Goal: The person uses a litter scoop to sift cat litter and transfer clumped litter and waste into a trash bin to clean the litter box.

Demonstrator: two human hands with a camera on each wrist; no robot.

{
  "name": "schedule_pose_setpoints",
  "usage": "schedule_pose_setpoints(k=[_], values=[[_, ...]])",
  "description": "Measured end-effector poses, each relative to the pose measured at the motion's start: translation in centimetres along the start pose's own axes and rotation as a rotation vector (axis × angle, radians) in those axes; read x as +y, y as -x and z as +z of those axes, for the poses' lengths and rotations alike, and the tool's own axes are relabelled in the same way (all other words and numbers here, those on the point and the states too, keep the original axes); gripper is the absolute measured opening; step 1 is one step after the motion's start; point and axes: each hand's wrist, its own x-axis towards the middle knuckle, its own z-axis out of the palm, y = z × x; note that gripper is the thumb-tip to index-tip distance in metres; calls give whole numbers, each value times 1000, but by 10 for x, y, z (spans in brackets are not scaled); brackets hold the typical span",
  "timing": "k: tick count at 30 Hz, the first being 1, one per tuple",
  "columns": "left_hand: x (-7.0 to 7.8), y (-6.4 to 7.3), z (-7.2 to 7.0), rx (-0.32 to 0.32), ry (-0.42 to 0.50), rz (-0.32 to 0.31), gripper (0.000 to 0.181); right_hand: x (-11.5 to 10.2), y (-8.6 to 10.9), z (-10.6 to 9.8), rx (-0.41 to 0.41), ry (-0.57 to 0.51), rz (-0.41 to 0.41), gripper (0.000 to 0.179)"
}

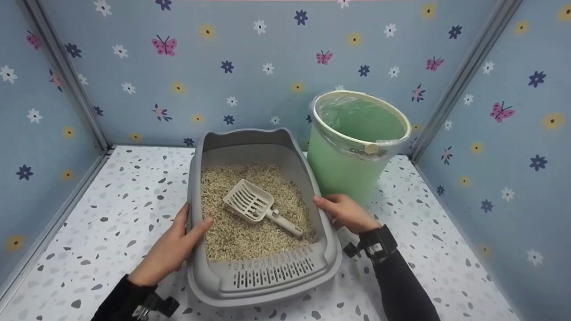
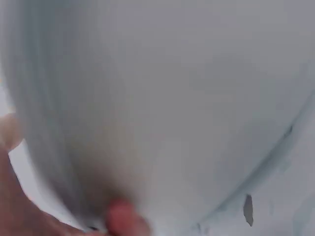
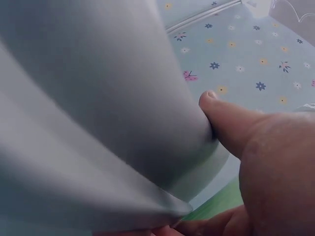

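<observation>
A grey litter box (image 1: 263,296) sits on the speckled surface, filled with tan granular litter (image 1: 227,243). On the litter lies a pale slotted litter scoop (image 1: 250,203), its handle pointing toward the lower right. My left hand (image 1: 171,247) grips the box's left side, thumb over the rim and fingers along the outer wall. On the opposite side my right hand (image 1: 350,213) holds the right rim, its thumb on top. In the right wrist view the fingers of that hand curl below the rim. The grey wall fills most of the left wrist view, with a blurred fingertip (image 2: 123,216) against it.
A green trash bin (image 1: 343,174) with a clear liner and cream rim stands behind the box at right, close to its side. Blue flowered panels (image 1: 250,102) enclose the back and both sides. The white speckled tabletop (image 1: 120,209) extends around the box.
</observation>
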Motion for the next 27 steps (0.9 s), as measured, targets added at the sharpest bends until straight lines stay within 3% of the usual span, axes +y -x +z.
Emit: schedule_pose_setpoints(k=[4,8,13,17,21,24,27], values=[[4,17,5,-36,-58,47,113,-2,4,0,-6,-10,1,73],[-1,10,-3,-54,-47,106,106,-7,11,8,-14,-36,22,73],[-30,-18,-52,-177,61,114,95,-13,23,48,-14,-130,48,69],[-42,-28,-86,-214,-1,114,90,-18,20,70,-35,-119,50,68],[-34,-9,-89,-164,-102,33,95,-24,-1,64,32,-137,90,62],[-29,17,-79,-116,-122,-56,102,-29,-20,55,98,-174,105,58],[-28,33,-65,-73,-155,-94,104,-33,-33,49,131,-186,107,63]])
